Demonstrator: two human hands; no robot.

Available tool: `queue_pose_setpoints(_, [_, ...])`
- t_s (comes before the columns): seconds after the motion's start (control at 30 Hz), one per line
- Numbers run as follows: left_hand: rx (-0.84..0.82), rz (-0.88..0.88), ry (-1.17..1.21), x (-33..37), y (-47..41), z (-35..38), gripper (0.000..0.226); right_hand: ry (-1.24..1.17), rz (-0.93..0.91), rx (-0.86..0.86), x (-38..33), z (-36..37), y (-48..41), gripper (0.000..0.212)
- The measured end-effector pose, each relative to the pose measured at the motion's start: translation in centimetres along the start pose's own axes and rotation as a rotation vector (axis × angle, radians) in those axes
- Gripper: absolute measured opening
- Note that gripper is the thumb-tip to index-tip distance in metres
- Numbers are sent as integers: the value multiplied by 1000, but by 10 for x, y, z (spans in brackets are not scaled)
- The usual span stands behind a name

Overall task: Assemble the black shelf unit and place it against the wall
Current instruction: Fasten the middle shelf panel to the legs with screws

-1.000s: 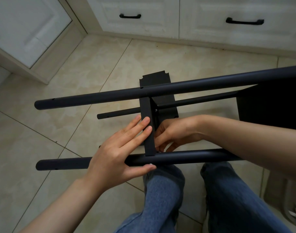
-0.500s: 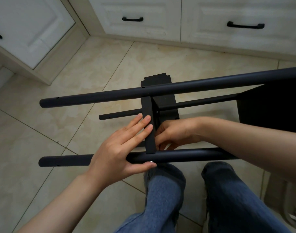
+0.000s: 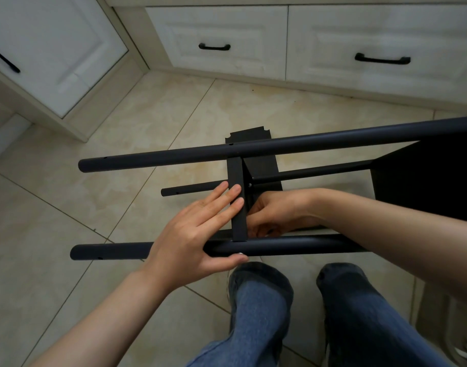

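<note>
Tiled floor (image 3: 68,207), 3 poles (image 3: 174,157); left hand (image 3: 190,234) flat on panel (image 3: 239,223), right hand (image 3: 277,213) unclear.

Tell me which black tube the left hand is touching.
The near thick tube, closest to the knees: the left hand lies across it. The far thick tube and thin tube sit farther off.

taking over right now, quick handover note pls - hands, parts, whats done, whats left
Left hand: straight fingers press on the shelf, thumb under the near pole by a screw head.
Right hand: curled behind that shelf; what it holds is hidden.
Done: far pole meets the same shelf; the unit lies sideways.
Left: finish this joint, probably more shelves, then stand it at the wall.
</note>
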State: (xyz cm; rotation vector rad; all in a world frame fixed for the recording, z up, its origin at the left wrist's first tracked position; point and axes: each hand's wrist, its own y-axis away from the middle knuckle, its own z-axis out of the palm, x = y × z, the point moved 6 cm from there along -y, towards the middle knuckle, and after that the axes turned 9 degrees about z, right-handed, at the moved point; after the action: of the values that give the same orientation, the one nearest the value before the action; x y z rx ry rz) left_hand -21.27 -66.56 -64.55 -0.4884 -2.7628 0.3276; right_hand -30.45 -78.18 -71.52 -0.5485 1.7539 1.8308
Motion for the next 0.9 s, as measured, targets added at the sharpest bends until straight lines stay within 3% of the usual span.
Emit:
queue_pose_setpoints(0.13, [-1, 1, 0, 0, 1, 0, 83, -96, -6, -75, 2, 1, -1, 12])
queue_pose_setpoints(0.27, [-1, 1, -9, -1, 1, 1, 82, -41, -2, -16, 2, -5, -1, 16])
queue_pose_setpoints(0.9, [5, 6, -16, 2, 4, 2, 83, -79, -12, -76, 1, 5, 2, 9])
